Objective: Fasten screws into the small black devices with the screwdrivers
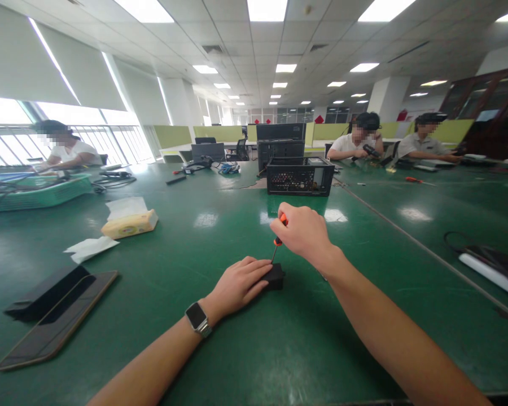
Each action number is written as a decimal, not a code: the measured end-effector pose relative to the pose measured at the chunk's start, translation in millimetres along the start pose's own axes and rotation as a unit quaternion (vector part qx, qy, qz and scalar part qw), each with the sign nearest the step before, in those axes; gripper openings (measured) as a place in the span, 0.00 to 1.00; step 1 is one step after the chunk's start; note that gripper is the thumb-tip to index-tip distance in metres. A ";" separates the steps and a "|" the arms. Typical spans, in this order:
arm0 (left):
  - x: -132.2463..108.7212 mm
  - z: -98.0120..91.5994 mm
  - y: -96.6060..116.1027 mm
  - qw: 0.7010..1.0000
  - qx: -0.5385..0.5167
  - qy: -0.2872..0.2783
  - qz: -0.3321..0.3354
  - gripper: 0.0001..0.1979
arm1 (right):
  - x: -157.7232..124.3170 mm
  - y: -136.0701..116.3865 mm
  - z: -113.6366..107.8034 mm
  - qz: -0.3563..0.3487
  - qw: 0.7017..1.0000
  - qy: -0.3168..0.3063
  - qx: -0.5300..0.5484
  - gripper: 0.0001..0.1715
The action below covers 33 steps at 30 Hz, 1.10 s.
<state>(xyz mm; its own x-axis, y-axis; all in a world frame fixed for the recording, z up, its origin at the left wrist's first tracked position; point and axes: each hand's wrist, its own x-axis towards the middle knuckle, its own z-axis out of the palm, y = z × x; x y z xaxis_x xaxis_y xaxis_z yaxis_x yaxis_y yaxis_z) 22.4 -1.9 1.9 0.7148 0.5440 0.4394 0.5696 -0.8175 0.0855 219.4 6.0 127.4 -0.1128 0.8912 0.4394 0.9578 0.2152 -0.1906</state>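
Observation:
A small black box lies on the green table in front of me. My left hand, with a watch on its wrist, lies over the box's left side and holds it down. My right hand is closed round the orange handle of a screwdriver, held nearly upright. Its thin shaft points down onto the top of the box.
A dark tablet and black case lie at the left front, with a tissue pack and loose tissues behind. An open computer case stands further back. A white and black device lies at the right. Three people sit at the far sides.

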 end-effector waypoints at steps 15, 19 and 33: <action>-0.8 0.0 -0.2 1.000 -0.001 0.001 0.001 0.20 | 2.4 4.9 2.0 0.008 1.000 -0.001 0.026 0.13; -0.1 -0.3 0.3 1.000 -0.004 0.008 0.003 0.19 | 2.1 4.4 0.3 0.010 1.000 -0.003 0.014 0.13; -0.3 0.2 -0.2 1.000 -0.002 0.005 0.005 0.20 | -3.7 -4.9 -2.5 0.010 0.999 -0.008 -0.039 0.12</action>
<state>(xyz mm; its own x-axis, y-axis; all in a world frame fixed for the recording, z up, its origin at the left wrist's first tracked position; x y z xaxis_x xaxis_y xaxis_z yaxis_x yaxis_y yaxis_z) 22.2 -1.8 1.6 0.7164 0.5343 0.4487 0.5614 -0.8233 0.0840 215.8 0.7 129.0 -0.0975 0.9013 0.4221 0.9775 0.1664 -0.1294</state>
